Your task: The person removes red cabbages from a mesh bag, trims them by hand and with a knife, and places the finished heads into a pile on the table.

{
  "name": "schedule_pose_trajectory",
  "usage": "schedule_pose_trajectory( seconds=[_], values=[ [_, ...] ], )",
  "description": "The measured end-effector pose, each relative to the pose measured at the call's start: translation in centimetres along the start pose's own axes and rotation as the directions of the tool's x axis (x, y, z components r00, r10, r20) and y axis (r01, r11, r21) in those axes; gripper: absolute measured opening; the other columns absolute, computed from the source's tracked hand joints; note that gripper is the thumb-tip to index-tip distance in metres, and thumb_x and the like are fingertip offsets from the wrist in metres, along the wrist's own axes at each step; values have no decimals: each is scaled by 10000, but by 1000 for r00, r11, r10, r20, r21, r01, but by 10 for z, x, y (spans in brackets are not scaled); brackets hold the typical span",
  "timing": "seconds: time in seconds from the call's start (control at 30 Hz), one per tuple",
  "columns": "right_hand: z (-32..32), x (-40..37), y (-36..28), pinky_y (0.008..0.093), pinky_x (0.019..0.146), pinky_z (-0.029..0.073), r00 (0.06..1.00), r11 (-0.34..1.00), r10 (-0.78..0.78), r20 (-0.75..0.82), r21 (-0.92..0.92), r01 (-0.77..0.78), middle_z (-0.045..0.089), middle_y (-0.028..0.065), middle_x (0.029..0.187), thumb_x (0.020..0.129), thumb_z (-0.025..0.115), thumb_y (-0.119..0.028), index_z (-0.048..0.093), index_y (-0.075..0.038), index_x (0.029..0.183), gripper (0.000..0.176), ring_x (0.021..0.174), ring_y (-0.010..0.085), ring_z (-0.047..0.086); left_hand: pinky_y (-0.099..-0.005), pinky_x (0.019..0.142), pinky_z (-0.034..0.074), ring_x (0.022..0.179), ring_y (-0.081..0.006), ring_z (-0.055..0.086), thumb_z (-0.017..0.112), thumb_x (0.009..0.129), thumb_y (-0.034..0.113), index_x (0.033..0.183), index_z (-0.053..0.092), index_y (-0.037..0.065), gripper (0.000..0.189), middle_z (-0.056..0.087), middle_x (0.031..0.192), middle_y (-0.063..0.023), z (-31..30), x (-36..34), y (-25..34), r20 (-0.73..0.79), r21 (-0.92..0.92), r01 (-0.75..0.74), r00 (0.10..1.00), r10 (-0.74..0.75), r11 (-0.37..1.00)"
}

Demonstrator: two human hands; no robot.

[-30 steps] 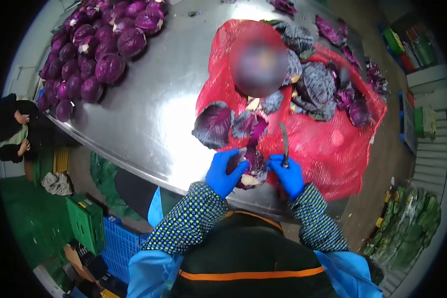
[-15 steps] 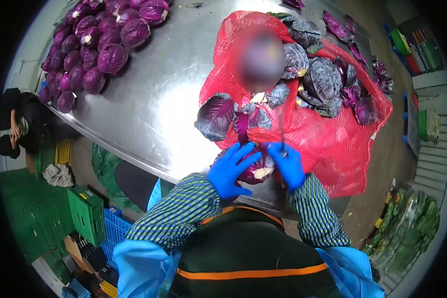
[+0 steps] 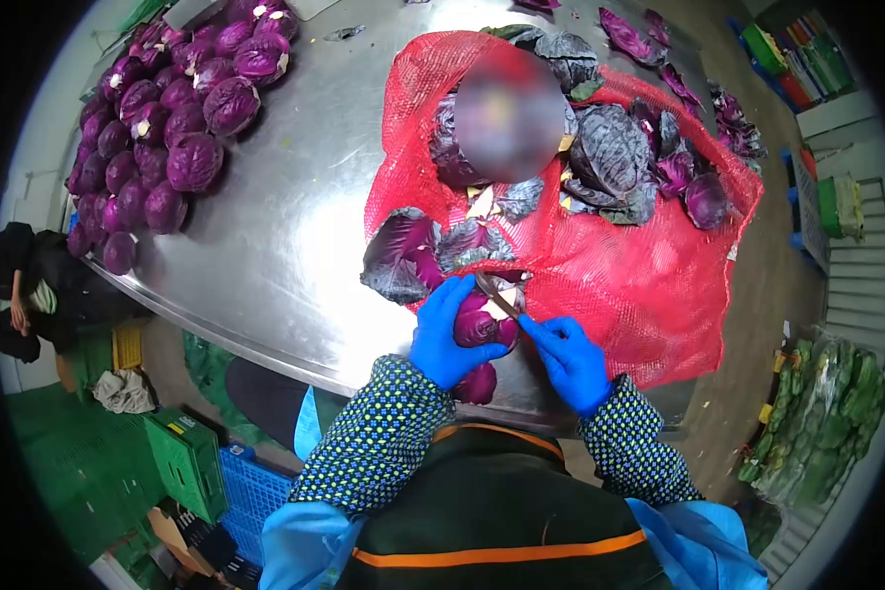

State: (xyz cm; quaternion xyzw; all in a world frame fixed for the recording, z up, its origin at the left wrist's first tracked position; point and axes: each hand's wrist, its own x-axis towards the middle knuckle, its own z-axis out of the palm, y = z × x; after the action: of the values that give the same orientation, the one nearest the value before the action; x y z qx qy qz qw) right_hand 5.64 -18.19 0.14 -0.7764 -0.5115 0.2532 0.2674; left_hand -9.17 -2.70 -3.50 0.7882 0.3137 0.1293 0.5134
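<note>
Left hand grip clasps a round purple cabbage, right hand holds a thin knife on it; many shiny trimmed cabbages piled, several dull leafy cabbages left

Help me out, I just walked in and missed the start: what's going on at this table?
A person in blue gloves stands at a steel table. The left hand grips a red cabbage at the near edge, and the right hand holds a knife with its blade against the top of the cabbage. Loose leaves lie on a red mesh sack, and a pile of cabbages sits far left.
</note>
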Motion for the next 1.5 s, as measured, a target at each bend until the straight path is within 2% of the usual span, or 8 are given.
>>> schedule_pose_trajectory(
  seconds=[0.2,0.33,0.6,0.83,0.9,1.33,1.4,1.5],
  values=[
    [6,37,18,352,742,480,991,999,43,-126,2,-43,552,136,929,866,537,-94,494,-136,1293,431,830,301,582,-432,1045,313,1240,-346,370,875,507,241,1344,381,98,982,348,1361,-199,12,-8,-1,-35,91,-16,999,19,996],
    [26,49,27,346,756,448,929,703,365,67,634,-322,583,141,1016,877,598,-256,468,-30,1285,484,885,223,568,-456,1050,294,1267,-373,334,868,520,238,1380,337,105,1019,306,1386,-229,8,-14,-1,-18,146,4,1000,-1,989],
    [18,74,30,260,388,361,741,285,637,213,828,-483,496,11,588,855,618,-299,518,-66,794,261,428,106,444,-428,1027,368,1298,-286,322,863,540,77,1362,305,83,993,275,1402,-147,-37,-34,10,159,-654,201,979,-127,730],
    [-12,16,-32,243,520,417,929,620,341,-140,777,-111,557,36,765,868,577,-76,527,-62,1240,376,610,130,526,-451,1041,322,1286,-354,305,874,514,129,1292,332,108,948,268,1365,-209,-75,-39,72,-356,-40,-261,905,231,964],
    [-36,8,-49,267,544,448,931,897,-307,-197,266,352,569,88,763,793,632,-20,596,-72,1160,372,616,180,555,-454,1033,334,1291,-353,289,871,527,138,1278,320,118,931,258,1368,-212,-78,-37,74,-438,-20,-179,886,152,984],
    [-30,21,-41,275,490,444,911,909,-378,-164,121,399,559,41,724,790,656,-59,587,-47,1175,391,543,134,523,-447,1076,256,1298,-343,300,866,526,131,1318,302,83,974,255,1403,-209,-81,-44,84,-472,285,-117,847,245,951],
    [-15,19,-42,272,485,448,800,398,595,-78,893,-209,542,-21,723,863,611,-113,517,-25,1239,397,550,83,502,-460,1043,322,1273,-372,306,877,527,155,1290,359,120,923,249,1370,-208,-79,-43,86,-504,252,-114,832,230,961],
    [-20,34,-58,232,595,449,865,430,501,-42,879,-207,520,-25,788,881,593,-115,498,-9,1214,362,677,67,501,-462,1038,327,1266,-376,316,877,529,149,1278,380,119,900,248,1372,-213,-73,-41,82,-549,165,-120,813,193,979]
  ],
)
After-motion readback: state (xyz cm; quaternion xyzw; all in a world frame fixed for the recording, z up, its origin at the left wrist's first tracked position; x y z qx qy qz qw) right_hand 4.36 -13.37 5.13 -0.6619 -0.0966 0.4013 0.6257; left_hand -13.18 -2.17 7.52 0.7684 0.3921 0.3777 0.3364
